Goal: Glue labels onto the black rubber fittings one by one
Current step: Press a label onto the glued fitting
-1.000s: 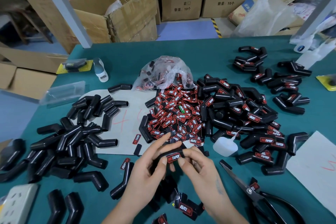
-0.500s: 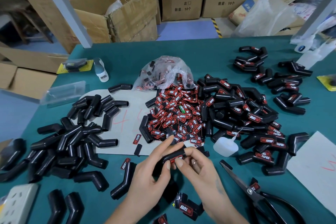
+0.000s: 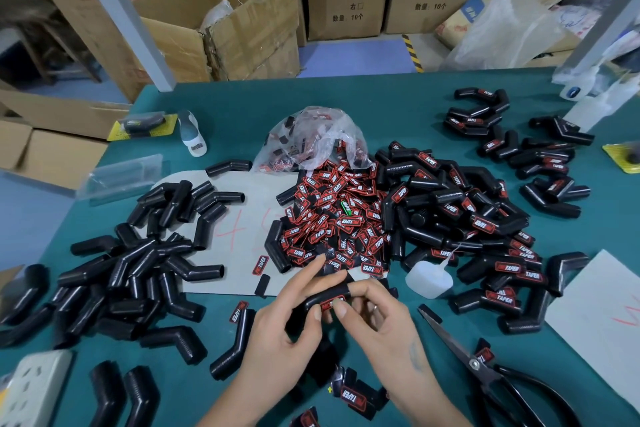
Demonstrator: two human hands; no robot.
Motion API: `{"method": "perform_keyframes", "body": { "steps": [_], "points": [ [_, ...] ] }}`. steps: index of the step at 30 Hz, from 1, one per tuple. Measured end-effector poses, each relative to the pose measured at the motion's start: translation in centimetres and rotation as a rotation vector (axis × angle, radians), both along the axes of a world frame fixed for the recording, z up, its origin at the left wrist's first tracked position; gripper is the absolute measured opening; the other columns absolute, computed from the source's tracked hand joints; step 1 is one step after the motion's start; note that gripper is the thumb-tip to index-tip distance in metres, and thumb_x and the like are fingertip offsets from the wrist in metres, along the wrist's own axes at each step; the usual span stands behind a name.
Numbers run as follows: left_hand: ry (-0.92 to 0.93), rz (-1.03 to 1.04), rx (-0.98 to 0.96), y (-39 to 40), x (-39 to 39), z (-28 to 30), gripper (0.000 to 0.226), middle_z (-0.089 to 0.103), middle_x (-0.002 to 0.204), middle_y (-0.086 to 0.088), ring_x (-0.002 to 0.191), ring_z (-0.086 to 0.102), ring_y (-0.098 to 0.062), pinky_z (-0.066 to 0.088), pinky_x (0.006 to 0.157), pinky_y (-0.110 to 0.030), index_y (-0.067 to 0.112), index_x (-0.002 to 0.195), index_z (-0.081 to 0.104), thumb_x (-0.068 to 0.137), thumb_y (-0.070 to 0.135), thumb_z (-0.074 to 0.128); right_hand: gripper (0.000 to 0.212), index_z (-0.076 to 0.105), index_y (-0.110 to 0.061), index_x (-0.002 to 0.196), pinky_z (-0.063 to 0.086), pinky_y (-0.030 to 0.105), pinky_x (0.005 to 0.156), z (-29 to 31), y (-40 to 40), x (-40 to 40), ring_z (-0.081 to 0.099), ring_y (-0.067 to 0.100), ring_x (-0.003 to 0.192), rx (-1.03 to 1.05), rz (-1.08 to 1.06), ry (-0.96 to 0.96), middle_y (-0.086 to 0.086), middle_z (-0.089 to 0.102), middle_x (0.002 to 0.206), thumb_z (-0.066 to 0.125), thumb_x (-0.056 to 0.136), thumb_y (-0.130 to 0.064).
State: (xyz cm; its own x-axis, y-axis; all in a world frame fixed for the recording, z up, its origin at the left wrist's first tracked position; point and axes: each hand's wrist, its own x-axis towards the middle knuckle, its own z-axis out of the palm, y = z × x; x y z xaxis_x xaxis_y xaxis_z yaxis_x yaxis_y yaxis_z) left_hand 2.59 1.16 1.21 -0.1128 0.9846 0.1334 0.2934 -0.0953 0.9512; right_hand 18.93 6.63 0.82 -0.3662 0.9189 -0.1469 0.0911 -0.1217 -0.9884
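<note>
Green work table (image 3: 398, 107), cardboard cartons behind — label heap (image 3: 332, 218) at centre. Near centre, left hand (image 3: 284, 333) grips a black rubber fitting (image 3: 320, 300); right hand (image 3: 377, 319) pinches its red label (image 3: 330, 303), thumb pressing. Glue bottle (image 3: 427, 279) just right.

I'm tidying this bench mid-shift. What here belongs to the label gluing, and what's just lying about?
In use: fitting in both hands, loose labels, glue bottle, unlabelled fittings, labelled fittings.
Lying about: scissors, power strip, white bottle, cardboard boxes.
</note>
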Motion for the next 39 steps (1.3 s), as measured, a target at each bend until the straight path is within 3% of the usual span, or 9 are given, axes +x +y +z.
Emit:
{"method": "perform_keyframes", "body": {
  "steps": [8, 12, 19, 23, 25, 31, 33, 36, 39],
  "points": [
    [0.029, -0.011, -0.029, 0.0, -0.7, 0.0, 0.061, 0.070, 0.136, 0.015, 0.133, 0.061, -0.012, 0.039, 0.112, -0.019, 0.041, 0.156, 0.041, 0.100, 0.019, 0.050, 0.026, 0.079, -0.034, 0.095, 0.045, 0.018, 0.073, 0.0, 0.3, 0.5, 0.052, 0.003, 0.076, 0.060, -0.051, -0.062, -0.011, 0.055, 0.082, 0.071, 0.085, -0.057],
    [0.034, -0.013, -0.051, 0.1, -1.0, -0.2, 0.062, 0.070, 0.135, 0.016, 0.120, 0.068, -0.010, 0.043, 0.102, -0.010, 0.044, 0.156, 0.041, 0.101, 0.018, 0.051, 0.027, 0.079, -0.034, 0.095, 0.045, 0.018, 0.072, 0.0, 0.4, 0.5, 0.052, 0.003, 0.074, 0.062, -0.044, -0.071, -0.010, 0.057, 0.080, 0.070, 0.085, -0.057],
    [0.048, -0.012, -0.030, 0.2, -0.8, -0.1, 0.062, 0.071, 0.132, 0.017, 0.132, 0.061, -0.009, 0.037, 0.109, -0.011, 0.044, 0.155, 0.042, 0.099, 0.019, 0.051, 0.022, 0.080, -0.033, 0.092, 0.044, 0.016, 0.070, 0.4, 0.5, 0.7, 0.051, 0.002, 0.072, 0.059, -0.039, -0.067, -0.012, 0.055, 0.077, 0.076, 0.087, -0.055],
    [0.043, 0.017, -0.043, 0.2, -0.8, -0.2, 0.058, 0.073, 0.130, 0.017, 0.113, 0.068, -0.005, 0.049, 0.102, -0.030, 0.049, 0.153, 0.043, 0.100, 0.028, 0.056, 0.017, 0.078, -0.033, 0.087, 0.043, 0.018, 0.069, 0.5, 0.4, 0.5, 0.049, 0.003, 0.070, 0.071, -0.045, -0.074, -0.006, 0.054, 0.078, 0.078, 0.085, -0.050],
    [0.043, 0.025, -0.046, 0.2, -0.8, -0.2, 0.055, 0.072, 0.130, 0.018, 0.117, 0.068, -0.007, 0.050, 0.104, -0.041, 0.050, 0.153, 0.044, 0.102, 0.032, 0.057, 0.020, 0.078, -0.032, 0.085, 0.042, 0.018, 0.068, 0.6, 0.4, 0.5, 0.048, 0.003, 0.070, 0.074, -0.047, -0.076, -0.004, 0.053, 0.078, 0.077, 0.083, -0.052],
    [0.031, 0.005, -0.061, 0.4, -0.8, -0.3, 0.054, 0.072, 0.132, 0.017, 0.113, 0.069, -0.010, 0.049, 0.103, -0.025, 0.049, 0.154, 0.042, 0.104, 0.035, 0.054, 0.013, 0.078, -0.031, 0.082, 0.041, 0.017, 0.068, 0.7, 0.4, 0.6, 0.047, 0.003, 0.069, 0.071, -0.049, -0.064, -0.006, 0.052, 0.074, 0.076, 0.086, -0.043],
    [0.025, -0.009, -0.059, 0.4, -0.9, -0.4, 0.053, 0.071, 0.133, 0.017, 0.108, 0.069, -0.007, 0.048, 0.099, -0.019, 0.050, 0.154, 0.041, 0.105, 0.036, 0.053, 0.015, 0.078, -0.031, 0.082, 0.041, 0.016, 0.068, 0.7, 0.5, 0.6, 0.047, 0.003, 0.069, 0.063, -0.053, -0.055, -0.010, 0.053, 0.073, 0.074, 0.086, -0.045],
    [-0.052, -0.029, -0.062, 0.6, -1.1, -0.5, 0.051, 0.072, 0.134, 0.011, 0.078, 0.064, -0.005, 0.049, 0.078, -0.013, 0.050, 0.153, 0.043, 0.105, 0.036, 0.052, 0.015, 0.080, -0.033, 0.085, 0.043, 0.017, 0.069, 0.6, 0.5, 0.7, 0.051, 0.003, 0.071, 0.040, -0.049, -0.049, -0.009, 0.057, 0.076, 0.073, 0.088, -0.046],
    [-0.170, -0.036, -0.091, 0.7, -1.0, -0.5, 0.049, 0.070, 0.137, 0.006, 0.074, 0.064, -0.028, 0.051, 0.067, -0.026, 0.050, 0.151, 0.046, 0.104, 0.039, 0.052, 0.025, 0.081, -0.031, 0.090, 0.047, 0.020, 0.074, 0.5, 0.6, 0.8, 0.059, 0.007, 0.079, 0.023, -0.032, -0.040, -0.007, 0.064, 0.082, 0.070, 0.095, -0.053]
  ]
}}
